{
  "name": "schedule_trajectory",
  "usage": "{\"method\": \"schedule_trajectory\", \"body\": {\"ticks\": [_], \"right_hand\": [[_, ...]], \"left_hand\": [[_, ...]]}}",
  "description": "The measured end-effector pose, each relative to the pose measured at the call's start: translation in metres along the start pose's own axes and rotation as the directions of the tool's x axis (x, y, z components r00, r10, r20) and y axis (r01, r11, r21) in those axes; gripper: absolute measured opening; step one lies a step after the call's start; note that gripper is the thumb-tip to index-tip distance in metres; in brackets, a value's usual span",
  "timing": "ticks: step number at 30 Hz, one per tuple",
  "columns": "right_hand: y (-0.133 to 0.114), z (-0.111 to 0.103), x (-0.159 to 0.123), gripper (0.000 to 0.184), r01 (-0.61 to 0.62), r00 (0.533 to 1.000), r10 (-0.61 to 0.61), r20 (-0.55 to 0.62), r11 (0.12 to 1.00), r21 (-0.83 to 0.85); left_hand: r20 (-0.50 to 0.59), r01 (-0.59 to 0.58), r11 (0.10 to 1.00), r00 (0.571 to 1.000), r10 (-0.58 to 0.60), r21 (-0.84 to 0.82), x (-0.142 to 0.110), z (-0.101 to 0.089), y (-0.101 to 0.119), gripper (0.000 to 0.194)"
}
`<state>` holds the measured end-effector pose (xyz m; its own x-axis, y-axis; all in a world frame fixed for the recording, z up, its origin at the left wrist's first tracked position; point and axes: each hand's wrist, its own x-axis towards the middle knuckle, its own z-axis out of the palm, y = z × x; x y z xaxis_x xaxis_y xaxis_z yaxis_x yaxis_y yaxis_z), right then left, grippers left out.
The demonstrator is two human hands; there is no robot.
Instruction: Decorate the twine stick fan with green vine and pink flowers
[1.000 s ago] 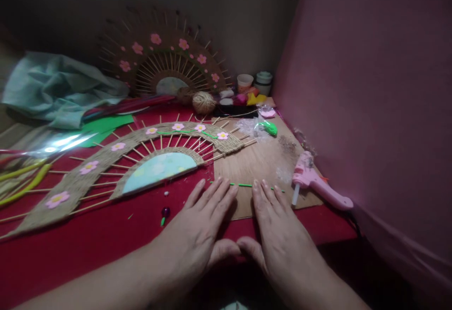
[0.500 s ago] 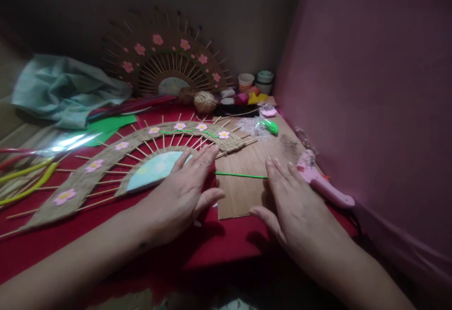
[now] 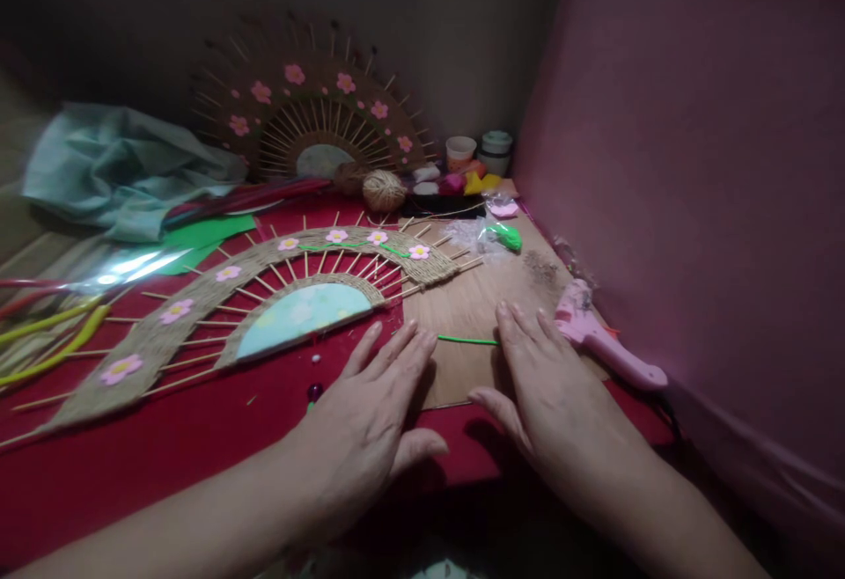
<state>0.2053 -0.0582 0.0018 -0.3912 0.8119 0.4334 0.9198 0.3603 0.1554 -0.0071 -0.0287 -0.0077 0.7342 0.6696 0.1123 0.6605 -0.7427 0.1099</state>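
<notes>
A thin green clay strand (image 3: 467, 340) lies on the wooden board (image 3: 455, 377), its ends running under the fingers of both hands. My left hand (image 3: 379, 403) rests flat at the board's left edge, fingers stretched out and thumb apart. Flat over the strand's right end lies my right hand (image 3: 547, 377), also with fingers extended. Left of the board is a woven twine fan (image 3: 264, 258) on thin sticks, with pink flowers, a short green vine and a pale blue half-round centre (image 3: 304, 319). A lump of bright green clay (image 3: 507, 238) sits in clear wrap behind my hands.
A pink glue gun (image 3: 611, 346) lies right of my right hand, by the pink curtain (image 3: 660, 165). At the back stand a second flowered fan (image 3: 317, 95), a twine ball (image 3: 384, 191), a cup (image 3: 460, 152) and a jar (image 3: 495, 154). Light blue cloth (image 3: 125, 165) is bunched at left.
My left hand has moved down and to the right, uncovering the fan's pale blue centre. Less of the green strand shows between the hands. My right hand has hardly moved.
</notes>
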Motion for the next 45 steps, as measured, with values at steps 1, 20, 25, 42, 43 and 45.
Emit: {"method": "schedule_trajectory", "body": {"ticks": [1,20,25,42,43,45], "right_hand": [[0.002,0.0,0.001,0.063,-0.003,1.0,0.003,0.002,1.0,-0.004],[0.044,-0.01,0.029,0.013,-0.057,0.949,0.008,0.314,0.987,0.147],[0.041,-0.01,0.03,0.009,-0.027,0.925,-0.001,0.379,0.997,0.07],[0.05,0.002,0.029,0.019,-0.113,0.939,0.039,0.341,0.973,0.199],[0.05,0.001,0.03,0.017,-0.149,0.932,0.057,0.359,0.961,0.234],[0.05,-0.003,0.032,0.012,-0.246,0.905,0.093,0.416,0.911,0.332]], "left_hand": [[0.006,0.011,1.0,1.0,-0.011,0.007,0.003,0.0,-0.001,0.081],[-0.128,0.098,0.99,0.986,-0.11,-0.099,0.024,-0.033,-0.037,0.025],[-0.026,0.107,0.982,0.993,-0.112,-0.155,0.033,-0.016,-0.042,0.006],[-0.128,0.073,0.996,0.989,-0.08,-0.06,0.033,-0.016,-0.021,0.02],[-0.118,0.094,0.991,0.987,-0.105,-0.1,0.033,-0.018,-0.021,0.019],[-0.09,0.148,0.965,0.981,-0.171,-0.218,0.035,-0.024,-0.021,0.013]]}}
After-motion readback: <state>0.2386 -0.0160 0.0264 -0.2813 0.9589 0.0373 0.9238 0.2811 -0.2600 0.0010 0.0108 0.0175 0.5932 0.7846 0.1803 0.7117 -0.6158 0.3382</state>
